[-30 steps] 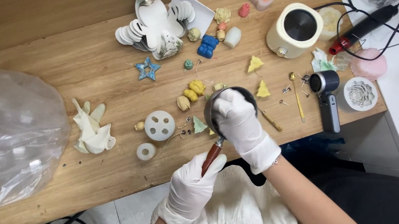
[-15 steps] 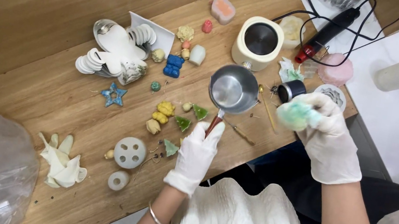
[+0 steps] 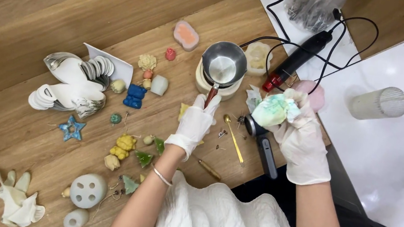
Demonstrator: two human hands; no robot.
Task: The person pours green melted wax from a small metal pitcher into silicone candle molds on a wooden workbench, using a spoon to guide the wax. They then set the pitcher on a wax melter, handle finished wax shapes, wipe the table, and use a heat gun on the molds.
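My left hand (image 3: 194,123), in a white glove, grips the reddish handle of a small steel melting pot (image 3: 223,64). The pot rests on top of a cream round warmer (image 3: 206,82). My right hand (image 3: 298,133), also gloved, holds a crumpled tissue (image 3: 274,110) stained green and blue, just right of the pot. A gold spoon (image 3: 233,136) and a black-handled tool (image 3: 264,149) lie on the wooden table (image 3: 36,18) between my hands.
Small coloured wax shapes lie left of my arm: a blue bear (image 3: 134,96), yellow pieces (image 3: 123,145), a blue star (image 3: 72,128). White shell-like moulds (image 3: 74,86), round white moulds (image 3: 87,190), a spare glove (image 3: 17,203), a black and red tool (image 3: 297,58) with cables, a ribbed cup (image 3: 379,103).
My left hand carried the pot from the table's middle up onto the warmer. My right hand left the pot and now holds the stained tissue off to the right.
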